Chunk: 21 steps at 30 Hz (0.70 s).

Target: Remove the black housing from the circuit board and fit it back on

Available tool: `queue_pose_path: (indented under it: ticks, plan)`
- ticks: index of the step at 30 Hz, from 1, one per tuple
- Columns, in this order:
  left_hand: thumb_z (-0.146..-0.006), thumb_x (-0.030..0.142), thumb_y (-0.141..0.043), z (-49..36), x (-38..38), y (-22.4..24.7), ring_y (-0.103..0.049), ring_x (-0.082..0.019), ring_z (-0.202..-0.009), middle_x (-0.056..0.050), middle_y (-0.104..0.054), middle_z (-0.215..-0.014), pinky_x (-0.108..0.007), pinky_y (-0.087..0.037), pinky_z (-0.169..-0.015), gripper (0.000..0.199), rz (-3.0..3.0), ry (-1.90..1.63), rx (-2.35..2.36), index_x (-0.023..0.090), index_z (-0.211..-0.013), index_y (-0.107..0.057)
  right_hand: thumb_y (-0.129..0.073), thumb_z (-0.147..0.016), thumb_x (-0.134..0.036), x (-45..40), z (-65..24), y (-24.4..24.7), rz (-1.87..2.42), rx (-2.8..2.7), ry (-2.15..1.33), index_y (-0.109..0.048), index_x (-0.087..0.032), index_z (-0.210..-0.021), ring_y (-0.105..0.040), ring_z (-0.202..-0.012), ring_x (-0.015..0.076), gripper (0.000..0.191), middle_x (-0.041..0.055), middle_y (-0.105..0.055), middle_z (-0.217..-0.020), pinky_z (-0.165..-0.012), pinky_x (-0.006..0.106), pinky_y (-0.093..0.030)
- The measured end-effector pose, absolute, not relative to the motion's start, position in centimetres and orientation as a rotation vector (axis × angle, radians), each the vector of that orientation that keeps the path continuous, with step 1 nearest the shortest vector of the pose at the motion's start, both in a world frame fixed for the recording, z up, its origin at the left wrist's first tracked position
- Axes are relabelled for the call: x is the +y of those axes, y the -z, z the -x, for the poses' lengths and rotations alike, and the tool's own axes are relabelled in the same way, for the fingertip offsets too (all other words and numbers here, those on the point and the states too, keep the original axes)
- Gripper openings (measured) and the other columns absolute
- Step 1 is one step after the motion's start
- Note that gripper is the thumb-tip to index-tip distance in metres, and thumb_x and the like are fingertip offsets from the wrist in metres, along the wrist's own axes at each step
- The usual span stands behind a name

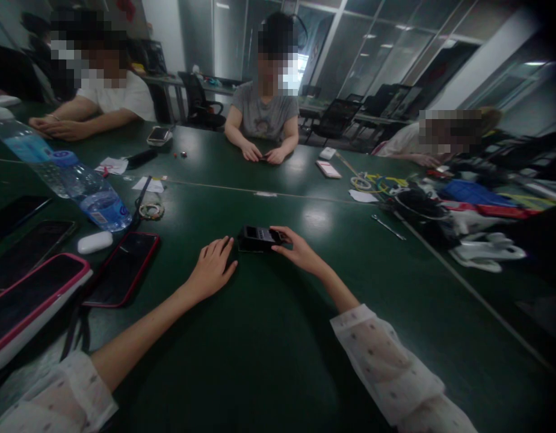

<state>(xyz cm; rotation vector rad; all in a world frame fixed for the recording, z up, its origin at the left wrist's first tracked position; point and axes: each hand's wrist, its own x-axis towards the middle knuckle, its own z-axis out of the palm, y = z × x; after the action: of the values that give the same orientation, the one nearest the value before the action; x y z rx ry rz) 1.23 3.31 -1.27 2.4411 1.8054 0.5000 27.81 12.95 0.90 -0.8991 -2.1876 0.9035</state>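
Note:
A small black device [259, 236] that looks like a card payment terminal lies on the green table, slightly tilted, with a dark screen on its left part and grey markings beside it. My right hand [297, 249] has its thumb and fingers closed round the right end of this device. Just left of it, my left hand [213, 264] rests palm down on the table with fingers stretched out, holding nothing. Its fingertips are near the device's left end, apart from it.
At left are water bottles [91, 192], a red-edged phone [124, 269], a pink-rimmed phone [38, 304] and a white earbud case [94, 242]. A wrench [389, 227] and cables [386, 182] lie right. A person in grey [264, 117] sits opposite; other people sit at both sides.

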Motion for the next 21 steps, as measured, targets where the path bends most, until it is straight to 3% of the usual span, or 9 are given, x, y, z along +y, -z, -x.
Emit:
queue_pose_path:
  ticks: [11,21]
  plan:
    - [-0.097,0.044,-0.033,-1.3,3.3,1.1,-0.033,-0.029,-0.134,-0.016,-0.036,-0.147,-0.048,-0.029,-0.107,0.059,-2.425,-0.510,1.803,0.012,-0.146,-0.025,-0.063,-0.083,-0.025,11.9,-26.9,1.0,0.930,-2.122,-0.833,-0.044,-0.028,-0.133,-0.054,-0.114,0.0229,0.054,0.0069,-0.053,-0.127,-0.097,0.045,-0.047]
    - [-0.097,0.043,-0.035,-1.2,3.3,0.9,-0.032,-0.031,-0.134,-0.014,-0.036,-0.147,-0.051,-0.031,-0.106,0.051,-2.438,-0.494,1.787,0.017,-0.142,-0.035,-0.068,-0.080,-0.031,11.5,-26.7,0.8,0.960,-2.064,-0.854,-0.043,-0.028,-0.132,-0.055,-0.114,0.0240,0.058,0.0068,-0.054,-0.126,-0.097,0.045,-0.046]
